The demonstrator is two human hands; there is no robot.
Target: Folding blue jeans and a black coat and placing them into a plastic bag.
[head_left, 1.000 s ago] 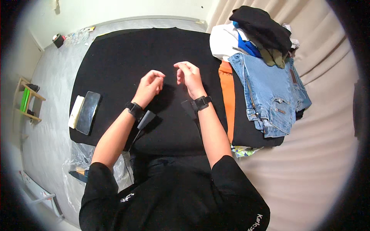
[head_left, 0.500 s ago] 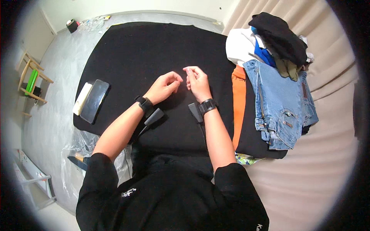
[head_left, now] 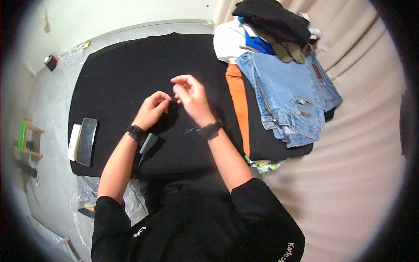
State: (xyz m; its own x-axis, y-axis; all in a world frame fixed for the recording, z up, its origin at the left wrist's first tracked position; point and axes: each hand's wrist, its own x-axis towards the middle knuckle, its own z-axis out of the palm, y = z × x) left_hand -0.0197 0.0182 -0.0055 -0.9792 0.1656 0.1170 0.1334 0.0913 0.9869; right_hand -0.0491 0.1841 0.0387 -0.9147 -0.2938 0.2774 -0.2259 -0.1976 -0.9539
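Over the black cloth-covered surface (head_left: 113, 70), my left hand (head_left: 152, 107) has loosely bent fingers with nothing visible in them. Beside it and a little higher in the picture is my right hand (head_left: 190, 98), fingers curved and apart, holding nothing visible. Each wrist wears a black band. A small dark grey device (head_left: 148, 143) with a cord lies below my left wrist. Farther left, a dark phone (head_left: 87, 142) lies beside a long cream object (head_left: 73, 142). Right of my hands lie an orange fabric strip (head_left: 238, 98) and folded light-blue jeans (head_left: 288, 87).
A pile of black (head_left: 275, 22), white, blue and olive clothes sits at the back right. Beige curtains (head_left: 336, 183) hang along the right. At left, a wooden stand (head_left: 32, 131) with a green item and a black bin (head_left: 51, 63) stand on the grey floor; clear plastic (head_left: 87, 192) lies below.
The view has shifted, carrying the scene leftward in the picture. Both hands have also moved slightly left over the cloth, and my right hand now reaches a little higher than my left.
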